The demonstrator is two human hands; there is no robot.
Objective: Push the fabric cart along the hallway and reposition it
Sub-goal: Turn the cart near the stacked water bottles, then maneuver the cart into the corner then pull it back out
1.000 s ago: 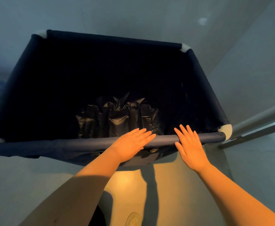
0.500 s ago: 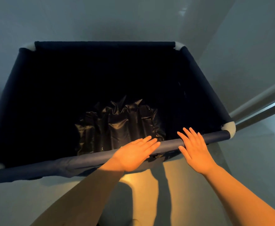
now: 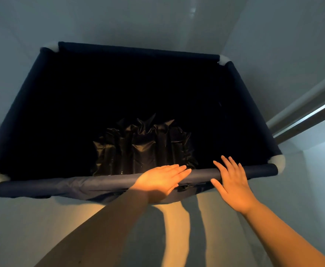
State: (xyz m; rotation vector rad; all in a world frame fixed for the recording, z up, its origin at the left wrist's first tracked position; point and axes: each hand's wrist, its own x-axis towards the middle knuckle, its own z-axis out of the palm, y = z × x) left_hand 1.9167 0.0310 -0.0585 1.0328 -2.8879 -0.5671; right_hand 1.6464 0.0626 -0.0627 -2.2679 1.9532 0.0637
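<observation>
The dark blue fabric cart (image 3: 61, 186) fills the middle of the head view, a rectangular frame with white corner pieces. Its inside is deep and dark, with a crumpled black plastic bag (image 3: 144, 147) at the bottom. My left hand (image 3: 162, 181) lies flat on the near rail, fingers together and pointing right. My right hand (image 3: 233, 182) rests on the same rail a little to the right, fingers spread, palm pressing against the rail. Neither hand curls around the rail.
A pale wall stands behind and to the right of the cart. A metal door track or frame (image 3: 304, 120) runs diagonally at the right, close to the cart's near right corner (image 3: 278, 166). Light floor lies below my arms.
The cart has shifted right and turned slightly in view; its far rail sits lower in the frame. Both hands stay flat on the near rail.
</observation>
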